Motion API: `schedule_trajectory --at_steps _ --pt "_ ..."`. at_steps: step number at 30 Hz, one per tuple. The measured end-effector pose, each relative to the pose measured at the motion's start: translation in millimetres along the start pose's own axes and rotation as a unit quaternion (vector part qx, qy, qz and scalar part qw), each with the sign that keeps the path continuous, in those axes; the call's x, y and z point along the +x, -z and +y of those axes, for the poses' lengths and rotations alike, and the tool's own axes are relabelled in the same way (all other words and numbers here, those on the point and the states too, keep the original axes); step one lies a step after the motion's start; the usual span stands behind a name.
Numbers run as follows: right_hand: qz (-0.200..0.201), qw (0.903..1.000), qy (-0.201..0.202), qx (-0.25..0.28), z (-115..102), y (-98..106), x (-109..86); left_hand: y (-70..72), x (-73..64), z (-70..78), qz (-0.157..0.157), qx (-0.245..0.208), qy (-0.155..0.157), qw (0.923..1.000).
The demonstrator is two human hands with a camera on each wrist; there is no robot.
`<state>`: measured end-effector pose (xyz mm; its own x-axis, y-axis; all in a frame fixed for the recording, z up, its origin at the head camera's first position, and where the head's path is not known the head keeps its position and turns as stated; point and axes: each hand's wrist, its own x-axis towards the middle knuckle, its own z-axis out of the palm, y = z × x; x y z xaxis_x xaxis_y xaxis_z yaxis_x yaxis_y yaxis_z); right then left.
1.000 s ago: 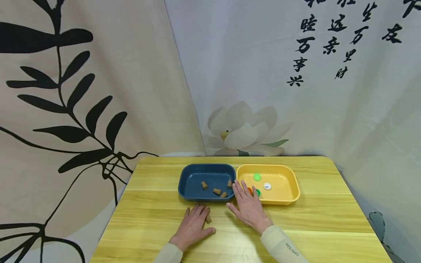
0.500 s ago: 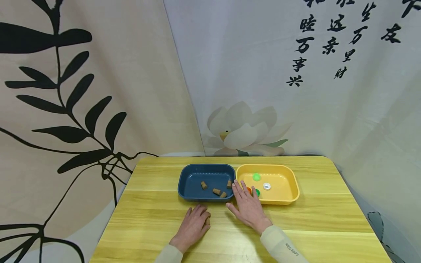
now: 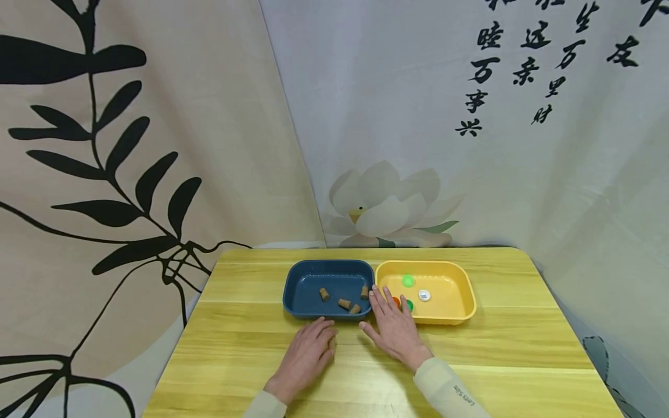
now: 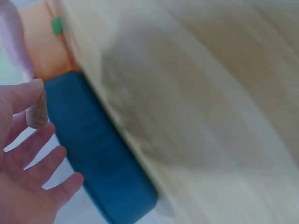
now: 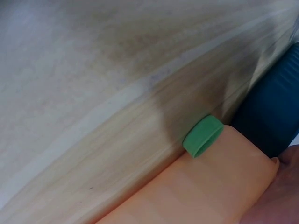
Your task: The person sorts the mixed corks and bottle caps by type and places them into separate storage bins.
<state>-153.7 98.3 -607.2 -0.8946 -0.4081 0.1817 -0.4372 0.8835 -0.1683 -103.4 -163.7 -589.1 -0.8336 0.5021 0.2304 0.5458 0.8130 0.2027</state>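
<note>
My left hand (image 3: pixel 307 353) pinches a small cork (image 4: pixel 37 112) between thumb and index finger, just in front of the blue tray (image 3: pixel 298 310); the other fingers fan out loosely in the left wrist view. Inside that tray lie several more corks (image 3: pixel 344 304). My right hand (image 3: pixel 395 334) reaches to the near left corner of the yellow tray (image 3: pixel 460 316), fingers extended and fingertips at its rim. Beside those fingers are an orange cap (image 3: pixel 396 302) and a dark green cap (image 3: pixel 410 306), which overlaps the tray's edge in the right wrist view.
The two trays stand side by side on a wooden table (image 3: pixel 240 348). A light green cap (image 3: pixel 408 281) and a white cap (image 3: pixel 424 296) lie in the yellow tray. Behind the table hangs a printed cloth (image 3: pixel 392 116).
My left hand, earlier spread flat beside the cork on the table, has curled round it, picked it up and moved slightly forward toward the blue tray. My right hand stays in place.
</note>
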Motion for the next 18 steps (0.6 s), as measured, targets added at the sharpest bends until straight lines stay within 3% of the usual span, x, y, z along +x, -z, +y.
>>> schedule_trajectory --at_steps 8,18 --pt "0.0 1.0 0.001 0.002 0 1 0.4 17.2 13.3 0.1 0.05 -0.012 0.004 0.9986" --pt "0.0 1.0 -0.002 -0.001 0 -1 1.2 26.7 35.8 -17.6 0.092 -0.019 0.037 0.995"
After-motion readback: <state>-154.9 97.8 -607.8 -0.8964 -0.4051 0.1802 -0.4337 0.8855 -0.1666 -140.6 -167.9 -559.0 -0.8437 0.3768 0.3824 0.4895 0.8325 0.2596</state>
